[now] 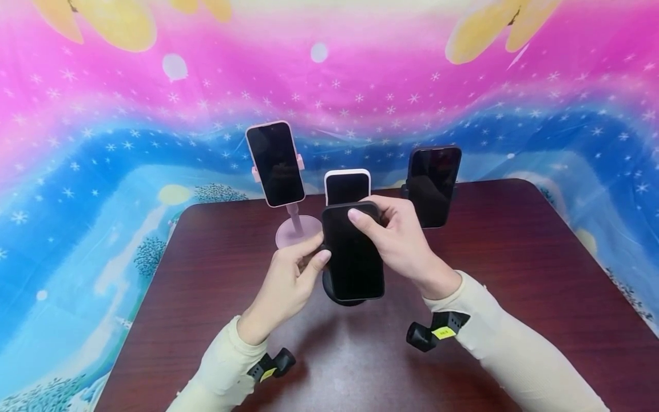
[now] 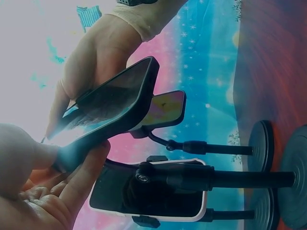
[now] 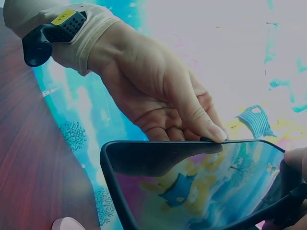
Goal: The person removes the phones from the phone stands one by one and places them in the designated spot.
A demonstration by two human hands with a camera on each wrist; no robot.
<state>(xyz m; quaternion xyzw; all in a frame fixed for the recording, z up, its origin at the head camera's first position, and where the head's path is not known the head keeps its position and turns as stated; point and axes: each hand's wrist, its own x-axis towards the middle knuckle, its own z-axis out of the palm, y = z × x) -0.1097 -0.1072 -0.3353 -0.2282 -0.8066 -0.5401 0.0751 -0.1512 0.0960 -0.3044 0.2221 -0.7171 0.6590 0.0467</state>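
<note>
A black phone (image 1: 354,257) faces up, tilted, above the round black base (image 1: 334,293) of a stand. My left hand (image 1: 283,286) pinches at its left edge with thumb and forefinger. In the right wrist view the left thumb touches a small black clamp (image 3: 207,139) on that edge. My right hand (image 1: 404,237) grips the phone's upper right corner, its thumb on the screen and its other fingers behind. The left wrist view shows the stand's pole (image 2: 240,178) under the phone; the holder's back is mostly hidden by phone and fingers.
Behind the held phone stands a white-framed phone (image 1: 348,186). A pink-framed phone (image 1: 276,166) sits in a pink stand (image 1: 294,229) at the left. Another black phone (image 1: 435,183) stands at the back right. A patterned cloth (image 1: 329,86) hangs behind the brown table (image 1: 515,274).
</note>
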